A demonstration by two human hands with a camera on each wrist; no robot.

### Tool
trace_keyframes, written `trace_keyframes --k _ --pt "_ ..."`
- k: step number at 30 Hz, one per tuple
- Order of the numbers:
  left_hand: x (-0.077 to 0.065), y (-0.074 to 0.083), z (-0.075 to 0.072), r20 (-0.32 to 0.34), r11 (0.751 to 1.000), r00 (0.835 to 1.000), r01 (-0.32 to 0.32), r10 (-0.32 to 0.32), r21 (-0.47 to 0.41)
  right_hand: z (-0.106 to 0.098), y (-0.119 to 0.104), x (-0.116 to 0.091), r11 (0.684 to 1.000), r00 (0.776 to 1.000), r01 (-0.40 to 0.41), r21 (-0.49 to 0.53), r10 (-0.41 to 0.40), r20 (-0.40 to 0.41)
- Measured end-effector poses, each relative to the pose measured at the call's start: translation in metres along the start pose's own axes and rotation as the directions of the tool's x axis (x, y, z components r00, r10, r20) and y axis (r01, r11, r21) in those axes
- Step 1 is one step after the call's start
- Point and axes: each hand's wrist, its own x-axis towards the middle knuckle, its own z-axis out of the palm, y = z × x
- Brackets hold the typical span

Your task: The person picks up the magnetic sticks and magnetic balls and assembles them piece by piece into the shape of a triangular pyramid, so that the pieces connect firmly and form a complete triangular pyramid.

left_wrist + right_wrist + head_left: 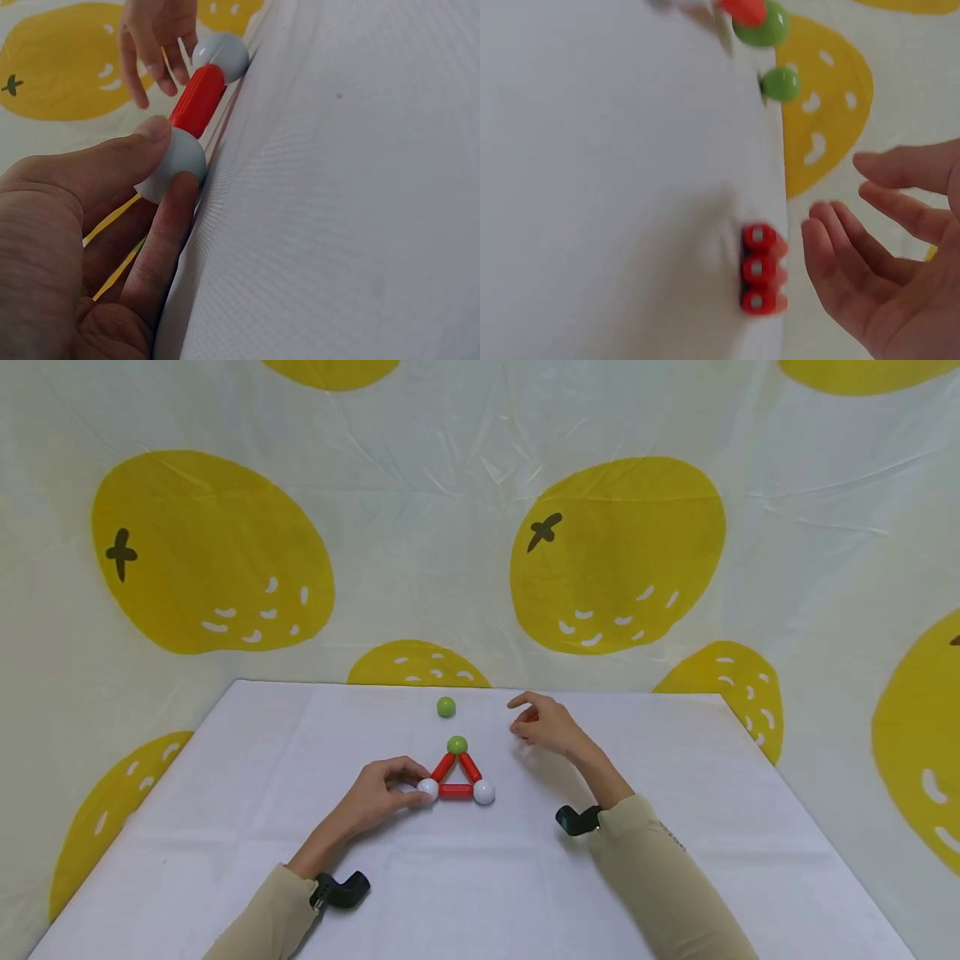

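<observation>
A flat triangle of three red rods (456,791) and three balls lies on the table. Its top ball is green (457,744), its right one white (483,792). My left hand (381,792) pinches the left white ball (177,159) between thumb and fingers. Held in the air to the right of the triangle, my right hand (551,727) has loosely bent fingers and nothing in its grasp. Beneath it, three loose red rods (759,268) sit side by side, mostly hidden by the hand in the head view.
A single green ball (446,707) stands behind the triangle, close to the back of the table. The table (480,893) has a white cover. Behind it hangs a pale cloth (427,527) printed with big yellow fruit.
</observation>
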Motion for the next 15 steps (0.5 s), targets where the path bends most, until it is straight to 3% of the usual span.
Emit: trace_keyframes --k 3,5,11,15 --pt "0.0 0.001 0.0 -0.003 1.0 1.0 0.007 -0.006 0.007 -0.014 0.011 0.005 0.996 0.996 -0.043 -0.084 0.037 -0.078" --pt "0.0 0.001 0.0 -0.004 1.0 1.0 0.008 -0.008 0.004 -0.021 0.02 0.009 0.99 0.994 -0.076 -0.119 0.066 -0.086" --pt "-0.001 0.001 0.001 0.001 1.0 1.0 0.006 -0.006 -0.006 -0.03 0.041 0.014 0.978 0.986 -0.168 -0.126 0.167 -0.023" --pt "-0.001 0.001 0.001 -0.002 1.0 1.0 0.007 -0.007 -0.004 -0.029 0.05 0.016 0.977 0.981 -0.19 -0.094 0.192 0.004"
